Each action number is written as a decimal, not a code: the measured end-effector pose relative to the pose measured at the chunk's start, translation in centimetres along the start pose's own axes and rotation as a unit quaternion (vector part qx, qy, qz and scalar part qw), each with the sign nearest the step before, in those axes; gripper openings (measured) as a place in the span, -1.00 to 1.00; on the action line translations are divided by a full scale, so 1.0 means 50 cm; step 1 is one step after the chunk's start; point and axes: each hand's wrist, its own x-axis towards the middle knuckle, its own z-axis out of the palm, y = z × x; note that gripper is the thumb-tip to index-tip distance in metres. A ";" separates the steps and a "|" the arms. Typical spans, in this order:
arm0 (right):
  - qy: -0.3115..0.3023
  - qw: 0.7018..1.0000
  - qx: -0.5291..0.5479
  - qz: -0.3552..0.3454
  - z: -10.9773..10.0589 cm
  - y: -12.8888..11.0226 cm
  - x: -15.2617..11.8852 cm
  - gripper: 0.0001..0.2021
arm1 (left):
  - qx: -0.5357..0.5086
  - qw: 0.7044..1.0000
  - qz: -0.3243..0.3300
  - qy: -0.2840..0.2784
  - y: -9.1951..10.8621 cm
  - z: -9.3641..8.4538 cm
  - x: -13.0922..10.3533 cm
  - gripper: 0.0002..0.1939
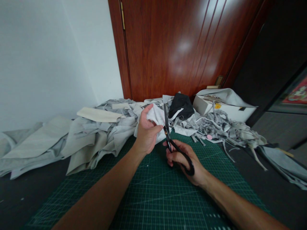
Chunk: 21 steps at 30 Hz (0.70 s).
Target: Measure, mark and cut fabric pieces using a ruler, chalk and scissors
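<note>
My left hand [147, 134] pinches a small white cloth [156, 115] between thumb and fingers, raised over the green cutting mat [153, 191]. Black-handled scissors [168, 135] are in my right hand [183, 158], with my fingers through and around the loops. The blades point up and away, close beside the right edge of the cloth. Whether the cloth lies between the blades cannot be made out. Part of the cloth hangs below my left hand.
Grey and cream fabric pieces [83, 134] are heaped along the left and back. Behind the scissors sits a black cloth [181, 106]. Tangled grey strips [223, 124] lie at the right, before a white box [230, 108]. A wooden door [168, 48] stands behind.
</note>
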 end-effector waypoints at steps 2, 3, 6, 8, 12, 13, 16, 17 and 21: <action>0.004 1.000 0.003 -0.001 0.000 0.002 -0.001 -0.66 | 0.000 1.000 0.000 -0.003 -0.001 -0.002 0.001 -0.09; 0.005 1.000 0.003 -0.002 0.000 0.003 -0.001 -0.67 | 0.002 1.000 0.000 -0.003 -0.002 -0.003 0.001 -0.08; 0.013 1.000 0.004 0.001 0.003 0.004 -0.003 -0.68 | 0.007 1.000 0.005 -0.006 -0.004 -0.005 0.002 -0.08; 0.021 1.000 0.005 0.004 0.005 0.004 -0.004 -0.68 | 0.007 1.000 0.010 -0.008 -0.005 -0.005 0.001 -0.08; 0.034 0.999 0.002 0.003 0.009 0.003 -0.007 -0.69 | 0.000 1.000 0.011 -0.012 -0.003 -0.003 0.000 -0.08; 0.037 0.999 0.000 0.002 0.010 0.002 -0.007 -0.70 | 0.000 1.000 0.011 -0.013 -0.003 -0.002 0.000 -0.08; 0.045 0.999 -0.015 0.000 0.014 -0.001 -0.009 -0.69 | 0.001 1.000 0.010 -0.011 -0.002 0.000 -0.001 -0.08; 0.048 0.999 -0.021 0.002 0.015 -0.002 -0.010 -0.69 | 0.003 1.000 0.010 -0.010 -0.001 0.000 -0.001 -0.09; 0.063 0.997 -0.045 0.012 0.019 -0.008 -0.010 -0.69 | 0.000 1.000 0.013 -0.011 0.000 -0.001 -0.002 -0.10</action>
